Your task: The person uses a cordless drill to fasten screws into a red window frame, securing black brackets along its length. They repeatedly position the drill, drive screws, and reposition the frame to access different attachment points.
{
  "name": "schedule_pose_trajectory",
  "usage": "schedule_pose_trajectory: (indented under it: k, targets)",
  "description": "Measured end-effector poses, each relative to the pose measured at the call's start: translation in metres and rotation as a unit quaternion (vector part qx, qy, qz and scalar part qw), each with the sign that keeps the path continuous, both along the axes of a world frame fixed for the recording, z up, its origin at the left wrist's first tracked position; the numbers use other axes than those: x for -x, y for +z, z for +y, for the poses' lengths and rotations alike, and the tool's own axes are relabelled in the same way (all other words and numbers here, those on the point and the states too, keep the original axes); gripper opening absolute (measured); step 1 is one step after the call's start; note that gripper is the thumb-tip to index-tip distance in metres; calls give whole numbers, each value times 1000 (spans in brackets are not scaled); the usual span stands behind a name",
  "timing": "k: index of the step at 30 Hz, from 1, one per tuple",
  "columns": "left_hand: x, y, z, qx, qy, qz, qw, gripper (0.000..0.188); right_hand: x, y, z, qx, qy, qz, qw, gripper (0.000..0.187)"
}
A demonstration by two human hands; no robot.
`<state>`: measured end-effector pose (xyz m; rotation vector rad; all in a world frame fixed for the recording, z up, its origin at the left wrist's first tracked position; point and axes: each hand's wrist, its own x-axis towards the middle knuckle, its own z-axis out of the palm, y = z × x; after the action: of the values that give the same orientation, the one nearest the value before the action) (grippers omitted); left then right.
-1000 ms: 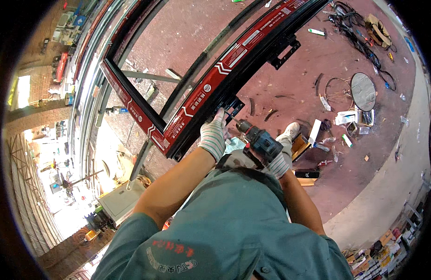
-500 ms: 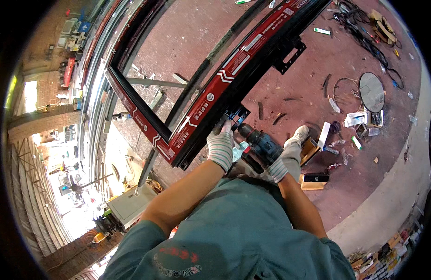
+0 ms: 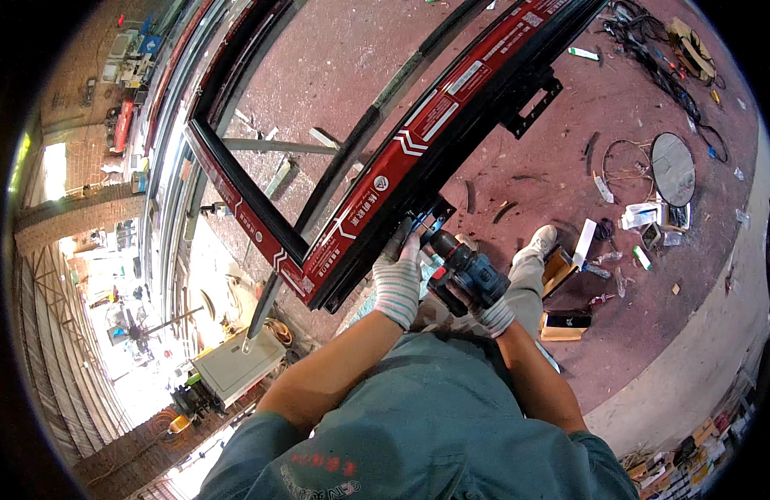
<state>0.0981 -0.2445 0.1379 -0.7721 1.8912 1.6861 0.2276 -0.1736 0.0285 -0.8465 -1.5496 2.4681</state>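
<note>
A red and black frame (image 3: 410, 146) with white markings runs diagonally in front of me. On its near side is a small dark bracket (image 3: 436, 213), lit bluish-white. My left hand (image 3: 396, 279), in a striped knit glove with dark fingers, reaches up beside the bracket. Its fingers are bent together at the frame's edge; what they pinch is too small to make out. My right hand (image 3: 491, 315), gloved alike, is wrapped round the handle of a blue and black cordless drill (image 3: 478, 275). The drill's front end points up-left at the bracket, close to my left fingertips.
A slotted black bracket (image 3: 535, 104) juts from the frame farther up. On the reddish floor lie a round disc (image 3: 674, 169), tangled black cables (image 3: 651, 62), opened boxes (image 3: 565, 325) and scraps. A pale cabinet (image 3: 239, 358) stands at left, near stacked metal profiles (image 3: 164, 175).
The drill has turned slightly and shows more of its side and lower end. A light now falls on the bracket. The frame and floor have shifted a little in view; both hands keep their places.
</note>
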Motion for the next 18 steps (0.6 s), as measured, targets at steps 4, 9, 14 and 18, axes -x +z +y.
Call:
schedule_pose_trajectory:
  k: [4, 9, 14, 18]
  targets:
    - [-5, 7, -33, 12, 65, -13, 998, 20, -8, -55, -13, 267, -10, 36, 963, 48]
    - [-19, 12, -66, -28, 31, -21, 999, 22, -15, -44, -15, 128, 114, 91, 981, 49]
    - [-30, -11, -54, -75, 33, -32, 996, 75, -13, -30, 5, -30, 318, -26, 947, 50]
    - [-31, -13, -38, -87, 35, 12, 996, 77, -1, -15, 11, -71, 300, -77, 948, 42]
